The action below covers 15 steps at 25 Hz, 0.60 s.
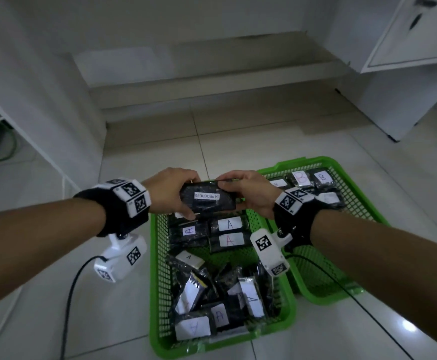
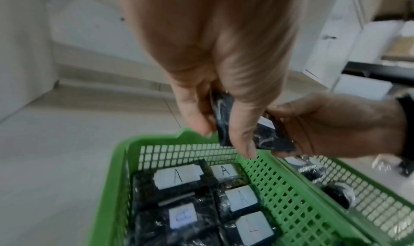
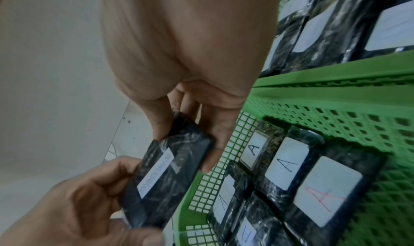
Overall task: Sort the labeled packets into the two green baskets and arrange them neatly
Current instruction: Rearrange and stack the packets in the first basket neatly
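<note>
Packet (image 1: 208, 198) gripped by L hand (image 1: 170, 192) + R hand (image 1: 248, 193) | its A/B letter hidden

Black wrist straps (image 1: 123, 211) carry white cameras (image 1: 120, 258) with black-and-white square markers; black cables (image 1: 69, 302) trail below the cameras.

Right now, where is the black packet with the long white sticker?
In the head view, the black plastic-wrapped packet is held by the left hand and right hand above the far end of the left green mesh basket.

bare green mesh (image 1: 213, 258) mid left basket, packets (image 1: 229, 224) crowding both ends
</note>
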Each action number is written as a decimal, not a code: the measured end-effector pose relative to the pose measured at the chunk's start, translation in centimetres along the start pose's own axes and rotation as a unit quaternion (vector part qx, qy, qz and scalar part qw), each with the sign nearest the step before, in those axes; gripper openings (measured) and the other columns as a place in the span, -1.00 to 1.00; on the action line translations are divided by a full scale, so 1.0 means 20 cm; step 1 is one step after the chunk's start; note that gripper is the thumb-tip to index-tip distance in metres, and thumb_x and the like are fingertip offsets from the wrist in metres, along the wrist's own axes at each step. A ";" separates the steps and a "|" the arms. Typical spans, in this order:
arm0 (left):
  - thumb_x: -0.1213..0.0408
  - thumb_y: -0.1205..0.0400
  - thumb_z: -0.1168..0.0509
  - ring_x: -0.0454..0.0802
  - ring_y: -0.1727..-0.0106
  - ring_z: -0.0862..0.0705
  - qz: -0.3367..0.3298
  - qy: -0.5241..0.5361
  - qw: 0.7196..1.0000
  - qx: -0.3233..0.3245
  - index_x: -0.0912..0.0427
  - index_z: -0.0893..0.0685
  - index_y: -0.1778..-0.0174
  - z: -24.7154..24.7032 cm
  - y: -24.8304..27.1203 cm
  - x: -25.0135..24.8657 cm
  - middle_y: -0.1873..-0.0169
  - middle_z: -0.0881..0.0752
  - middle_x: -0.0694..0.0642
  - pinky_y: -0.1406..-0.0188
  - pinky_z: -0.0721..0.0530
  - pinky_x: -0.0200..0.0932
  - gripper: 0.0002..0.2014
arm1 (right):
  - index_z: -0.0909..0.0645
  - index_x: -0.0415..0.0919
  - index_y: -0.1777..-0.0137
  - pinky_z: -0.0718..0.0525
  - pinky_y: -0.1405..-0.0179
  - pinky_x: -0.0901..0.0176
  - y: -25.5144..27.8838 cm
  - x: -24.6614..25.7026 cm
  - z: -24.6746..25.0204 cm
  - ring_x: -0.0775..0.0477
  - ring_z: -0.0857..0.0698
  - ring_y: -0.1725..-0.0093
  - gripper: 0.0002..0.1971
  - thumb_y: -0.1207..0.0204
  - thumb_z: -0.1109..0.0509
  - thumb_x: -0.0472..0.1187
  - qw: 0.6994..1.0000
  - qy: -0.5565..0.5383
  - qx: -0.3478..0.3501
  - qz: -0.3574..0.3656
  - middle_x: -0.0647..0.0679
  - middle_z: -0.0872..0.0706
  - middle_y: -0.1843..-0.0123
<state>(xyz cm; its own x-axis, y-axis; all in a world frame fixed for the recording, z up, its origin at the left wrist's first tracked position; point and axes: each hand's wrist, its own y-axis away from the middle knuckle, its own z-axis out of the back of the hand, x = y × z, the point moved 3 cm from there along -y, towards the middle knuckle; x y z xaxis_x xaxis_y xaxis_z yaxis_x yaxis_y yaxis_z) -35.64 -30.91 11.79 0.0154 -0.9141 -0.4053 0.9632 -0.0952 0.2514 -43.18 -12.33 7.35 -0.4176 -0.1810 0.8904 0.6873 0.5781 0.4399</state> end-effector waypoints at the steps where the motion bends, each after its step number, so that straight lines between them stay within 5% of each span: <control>1: 0.20 -0.31 -0.66 -0.18 0.11 -0.65 0.000 0.030 0.999 -0.045 -0.04 -0.61 0.03 -0.02 0.01 0.01 0.12 -0.69 -0.15 0.22 -0.57 -0.23 -0.57 | -0.72 -0.33 -0.22 -0.84 0.04 -0.09 0.03 -0.02 0.01 -0.19 -0.85 -0.07 -0.74 -0.60 -0.51 -0.22 1.000 -0.019 0.012 -0.007 -0.21 -0.84 -0.11; 3: 0.35 -0.37 -0.56 -0.18 0.19 -0.60 -0.051 0.041 0.991 -0.120 -0.06 -0.51 0.21 -0.07 0.04 -0.01 0.22 -0.64 -0.14 0.27 -0.60 -0.16 -0.65 | -0.69 -0.41 -0.23 -0.82 -0.09 -0.06 0.10 -0.04 0.00 -0.27 -0.82 -0.17 -0.63 -0.57 -0.53 -0.14 0.999 -0.034 0.034 -0.020 -0.23 -0.82 -0.13; 6: 0.41 -0.41 -0.42 -0.13 0.17 -0.51 -0.122 -0.009 0.983 -0.134 -0.06 -0.37 0.18 -0.12 0.05 -0.05 0.16 -0.53 -0.13 0.26 -0.56 -0.16 -0.64 | -0.71 -0.37 -0.19 -0.82 -0.06 0.03 0.16 -0.08 0.01 -0.22 -0.84 -0.10 -0.68 -0.45 -0.59 -0.44 1.000 0.007 -0.016 0.012 -0.24 -0.84 -0.11; 11: 0.27 -0.32 -0.65 -0.13 0.06 -0.74 -0.017 0.133 0.991 -0.009 -0.12 -0.46 -0.27 -0.09 0.09 0.03 0.01 -0.71 -0.12 0.12 -0.78 -0.11 -0.32 | -0.76 -0.30 -0.04 -0.83 -0.10 -0.05 0.15 -0.18 -0.03 -0.22 -0.83 -0.10 -0.63 -0.27 -0.62 -0.61 0.982 0.102 -0.125 0.099 -0.22 -0.85 -0.04; 15: 0.39 -0.40 -0.60 -0.11 0.18 -0.80 0.032 0.206 0.976 -0.069 0.02 -0.74 -0.03 -0.07 0.11 0.12 0.15 -0.82 -0.04 0.03 -0.82 0.06 -0.66 | -0.78 -0.13 -0.10 -0.76 -0.24 -0.03 0.13 -0.22 -0.10 -0.02 -0.78 -0.06 -0.66 -0.34 -0.64 -0.39 0.929 0.293 -0.152 0.166 -0.03 -0.83 -0.07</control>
<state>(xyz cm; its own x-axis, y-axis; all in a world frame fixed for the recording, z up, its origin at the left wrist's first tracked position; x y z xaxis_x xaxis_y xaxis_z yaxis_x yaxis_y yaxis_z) -33.17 -32.65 10.09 0.1557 -0.6779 -0.7185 0.9832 0.0365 0.1786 -38.35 -11.71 4.87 0.1804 -0.4866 0.8548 0.8939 0.4437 0.0640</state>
